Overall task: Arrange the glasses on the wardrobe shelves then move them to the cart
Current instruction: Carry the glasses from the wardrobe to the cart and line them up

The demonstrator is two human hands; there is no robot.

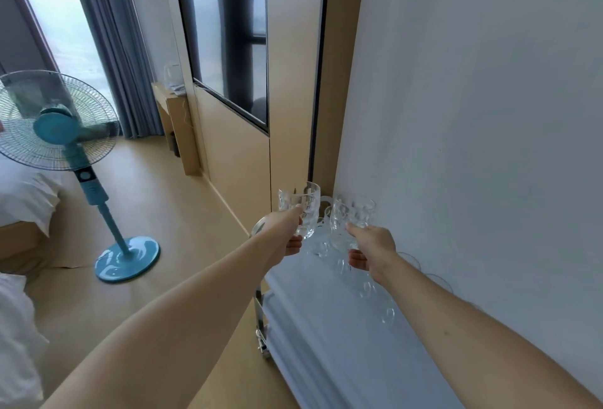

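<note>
I hold two clear patterned glasses, one in each hand, both upright and lifted above the far end of the cart. The left glass [301, 209] sits in my left hand [287, 235], thumb laid up its near side and the other fingers curled under and behind its base. The right glass [350, 216] sits in my right hand [368, 248] the same way, thumb on the near face, fingertips wrapped beneath. The two glasses stand near each other, apart, with a gap between them.

Just below and beyond my right grip, more clear glasses [326, 245] rest on the cart's pale glossy top [326, 317]; their outlines blur into the surface, so I cannot count them. Further ones show faintly along the wall side, under my right forearm. The cart's chrome frame [261, 320] runs down beneath my left forearm.

To the right of both grips rises a plain white wall [473, 115]. Ahead of them stands a tan panel with a dark screen [228, 40]. Far left of my left arm a blue pedestal fan [58, 121] stands on the tan floor, beside a bed with white linen [23, 200].
</note>
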